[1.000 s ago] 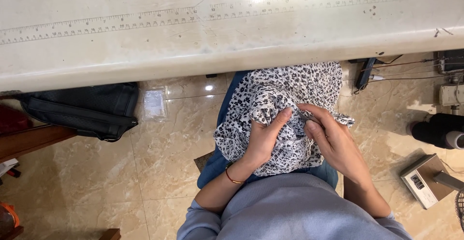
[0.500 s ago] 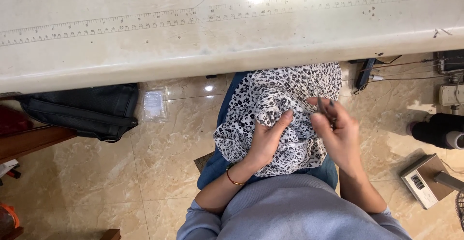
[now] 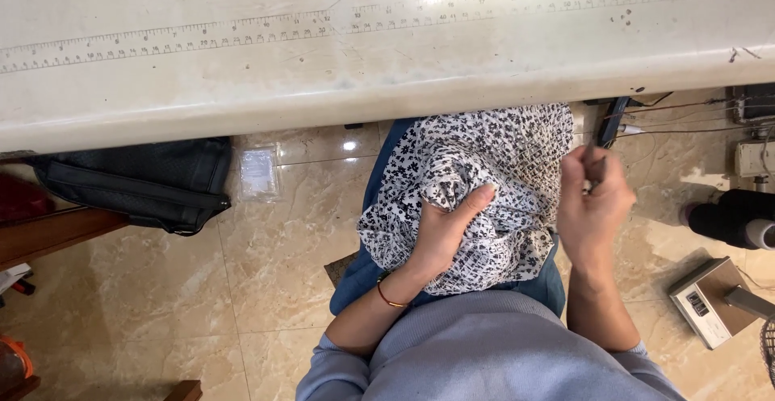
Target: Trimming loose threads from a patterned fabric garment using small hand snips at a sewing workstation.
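Head | L hand (image 3: 442, 235) grip bunches printed fabric (image 3: 492, 183) on lap | R hand (image 3: 593, 207) – pinched shut, contents unclear

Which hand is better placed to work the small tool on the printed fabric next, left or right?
Right, probably. The right hand already pinches a thin dark tool at the edge of the black-and-white printed fabric. The left hand is busy gripping a bunched fold.

Two hands: left hand (image 3: 442, 235), right hand (image 3: 593, 207); one printed cloth (image 3: 484, 171); one black bag (image 3: 137, 181); one table (image 3: 242, 62)
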